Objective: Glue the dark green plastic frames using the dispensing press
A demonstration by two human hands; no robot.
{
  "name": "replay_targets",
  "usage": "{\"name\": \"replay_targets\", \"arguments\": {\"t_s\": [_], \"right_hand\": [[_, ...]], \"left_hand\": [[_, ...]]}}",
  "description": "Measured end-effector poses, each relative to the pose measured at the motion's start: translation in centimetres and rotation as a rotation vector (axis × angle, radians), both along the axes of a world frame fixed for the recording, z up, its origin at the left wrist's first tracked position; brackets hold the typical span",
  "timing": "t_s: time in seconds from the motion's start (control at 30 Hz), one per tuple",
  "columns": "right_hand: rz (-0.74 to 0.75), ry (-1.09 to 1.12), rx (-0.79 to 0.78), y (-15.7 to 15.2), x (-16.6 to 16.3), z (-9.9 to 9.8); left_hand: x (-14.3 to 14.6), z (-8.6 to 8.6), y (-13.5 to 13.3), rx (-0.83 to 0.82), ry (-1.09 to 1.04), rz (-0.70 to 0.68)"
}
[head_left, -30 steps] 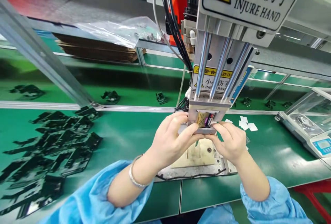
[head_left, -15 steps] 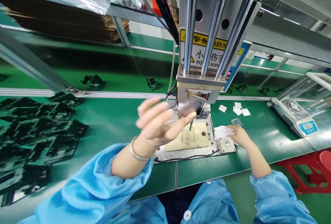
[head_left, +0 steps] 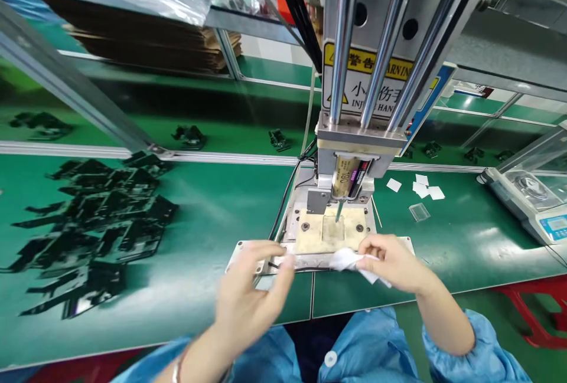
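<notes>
Brings the left hand (head_left: 248, 297) down from the press (head_left: 361, 135) to lower centre, fingers loosely spread at the front edge of the plate (head_left: 241, 251). Pinches a white cloth (head_left: 348, 260) in the right hand (head_left: 392, 265), just right of centre, at that edge.

Lower centre: the right grip (head_left: 390, 263) pinches a white cloth (head_left: 346, 260) at the press plate's (head_left: 243, 251) front edge; the blurred left grip (head_left: 248, 305), fingers spread, overlaps that plate on the green desk (head_left: 212, 206).
</notes>
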State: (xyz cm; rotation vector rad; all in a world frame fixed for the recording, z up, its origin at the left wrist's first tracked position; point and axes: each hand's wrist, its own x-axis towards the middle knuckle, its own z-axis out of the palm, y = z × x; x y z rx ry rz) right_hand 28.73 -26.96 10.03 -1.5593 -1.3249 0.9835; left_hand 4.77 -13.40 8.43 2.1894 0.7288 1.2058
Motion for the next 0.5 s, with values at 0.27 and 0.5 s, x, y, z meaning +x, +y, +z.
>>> {"name": "replay_targets", "arguments": {"t_s": [0.27, 0.5], "right_hand": [[-0.178, -0.073, 0.077, 0.9, -2.7, -3.0], [-0.393, -0.424, 0.043, 4.1, 0.6, -6.4]], "left_hand": [[2.1, -1.1, -1.8, -1.026, 0.148, -0.459], [5.3, -2.4, 3.1, -0.794, 0.273, -0.185]]}}
